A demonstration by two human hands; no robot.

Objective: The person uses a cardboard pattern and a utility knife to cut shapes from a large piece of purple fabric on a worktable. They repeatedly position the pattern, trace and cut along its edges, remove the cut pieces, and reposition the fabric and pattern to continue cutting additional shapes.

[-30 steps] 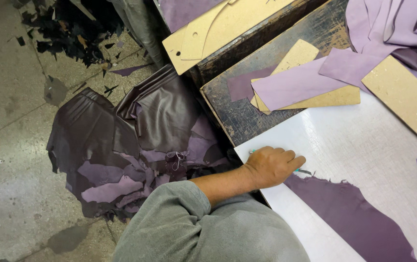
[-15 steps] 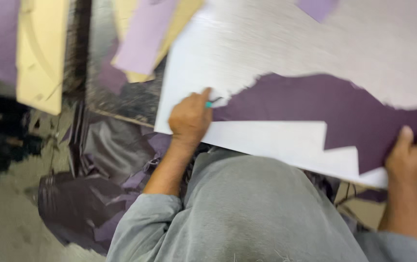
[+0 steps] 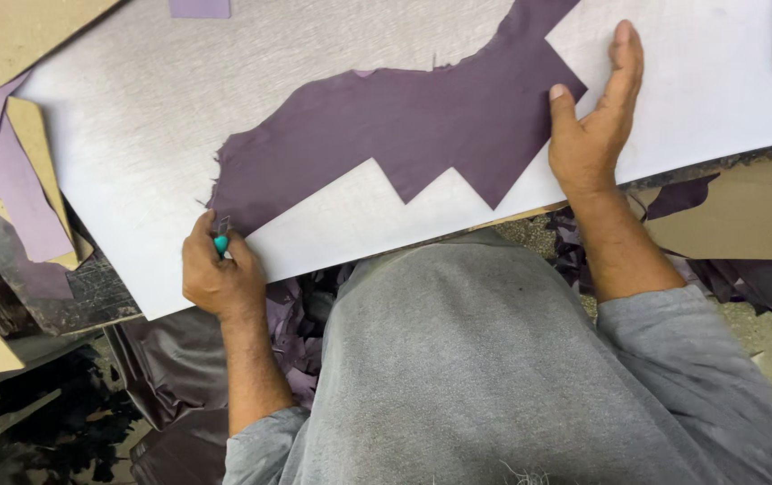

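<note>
A dark purple leather piece (image 3: 404,126) with a zigzag cut edge lies on a white cutting board (image 3: 224,90). My left hand (image 3: 220,274) sits at the board's near edge, closed around a small knife with a teal handle (image 3: 221,241), its blade at the leather's left tip. At the right end of the leather rests my right hand (image 3: 592,126), fingers extended and flat, thumb on the purple piece, holding nothing. My grey sleeves and torso fill the bottom of the view.
Tan cardboard patterns (image 3: 35,162) and lighter purple strips (image 3: 17,189) lie left of the board. Purple scraps (image 3: 296,332) hang below the board's edge. A brown cardboard sheet (image 3: 745,216) is at the right. Dark offcuts litter the floor (image 3: 35,431) at the lower left.
The view has swung from the floor and the left side onto the board. My right hand came into view and moved up onto the leather's right end. My left hand stays at the left tip.
</note>
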